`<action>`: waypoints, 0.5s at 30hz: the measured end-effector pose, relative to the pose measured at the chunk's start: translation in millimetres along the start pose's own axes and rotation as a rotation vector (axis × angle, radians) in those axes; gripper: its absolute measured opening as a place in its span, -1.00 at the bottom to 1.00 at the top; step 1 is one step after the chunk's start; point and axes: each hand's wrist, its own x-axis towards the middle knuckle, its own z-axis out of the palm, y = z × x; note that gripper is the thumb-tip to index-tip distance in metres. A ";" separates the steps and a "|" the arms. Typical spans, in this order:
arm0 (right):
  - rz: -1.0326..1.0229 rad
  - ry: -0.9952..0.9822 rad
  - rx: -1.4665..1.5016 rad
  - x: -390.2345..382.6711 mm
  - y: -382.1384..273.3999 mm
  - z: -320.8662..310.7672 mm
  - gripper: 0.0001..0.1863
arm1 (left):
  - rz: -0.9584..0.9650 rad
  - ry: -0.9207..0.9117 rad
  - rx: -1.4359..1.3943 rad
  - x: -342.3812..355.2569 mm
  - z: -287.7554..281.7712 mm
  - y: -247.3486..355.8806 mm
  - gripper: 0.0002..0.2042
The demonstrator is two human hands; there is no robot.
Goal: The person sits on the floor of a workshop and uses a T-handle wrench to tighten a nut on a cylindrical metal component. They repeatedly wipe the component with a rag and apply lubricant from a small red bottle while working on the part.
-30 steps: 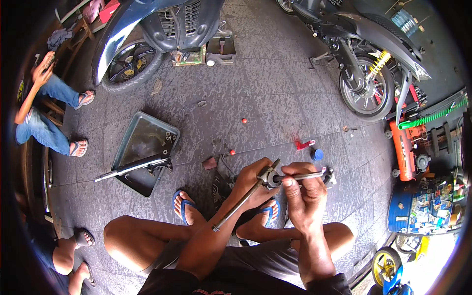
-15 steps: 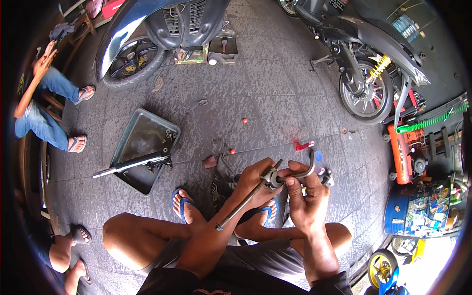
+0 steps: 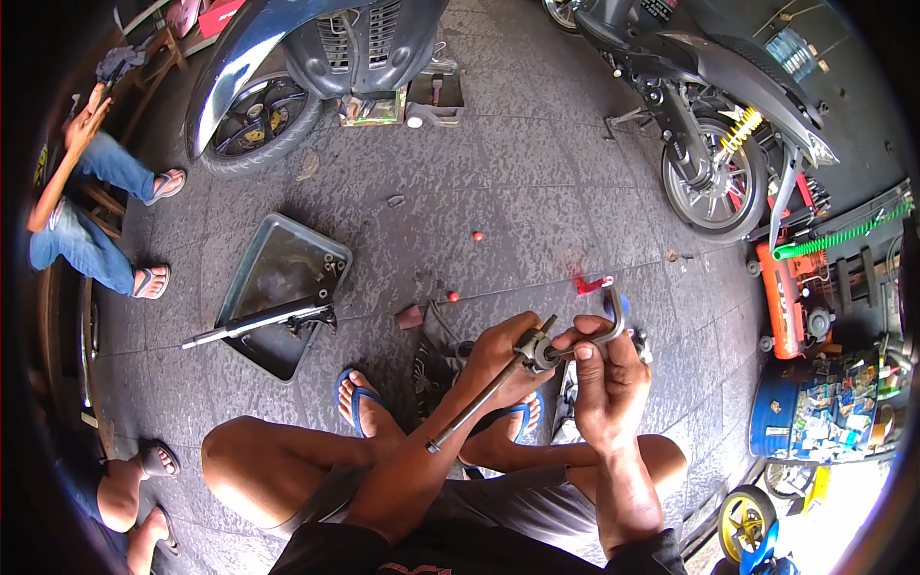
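Note:
My left hand (image 3: pixel 506 356) is closed around a round metal fitting (image 3: pixel 539 351), whose far side my fingers hide. A long thin metal rod (image 3: pixel 476 407) crosses this fitting and slants back along my left forearm. On its right, my right hand (image 3: pixel 613 388) pinches a bent, L-shaped hex key (image 3: pixel 614 321) between thumb and fingers. The key's inner end points at the middle of the fitting; whether it sits inside cannot be made out. Both hands are held above the floor, in front of my knees.
A grey tray (image 3: pixel 251 335) at the left carries a fork leg (image 3: pixel 268 318) and small metal parts. Two red balls and a red-stained spot (image 3: pixel 586 286) lie ahead on the floor. Motorbikes (image 3: pixel 709 177) stand farther off. Another person (image 3: pixel 105 177) sits at far left.
My right hand has shifted slightly right with the hex key, and its fingers sit differently on it. My left hand and the fitting have moved a little to the right.

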 end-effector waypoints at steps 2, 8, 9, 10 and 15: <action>0.002 0.015 0.060 -1.2 0.3 -0.1 -0.78 | -0.018 -0.003 0.006 -0.6 0.5 1.0 -0.70; 0.108 0.094 0.352 7.5 3.9 -0.7 -0.74 | -0.033 -0.008 0.000 2.1 1.5 3.3 -0.69; 0.130 0.106 0.384 8.4 4.3 -1.2 -0.73 | -0.043 -0.009 0.001 2.0 2.2 2.8 -0.69; 0.145 0.108 0.396 8.9 5.0 -1.8 -0.73 | -0.054 -0.011 0.002 2.4 2.8 2.2 -0.69; 0.116 0.183 0.413 5.4 2.7 2.2 -0.73 | -0.026 0.013 -0.003 5.6 0.8 -0.5 -0.72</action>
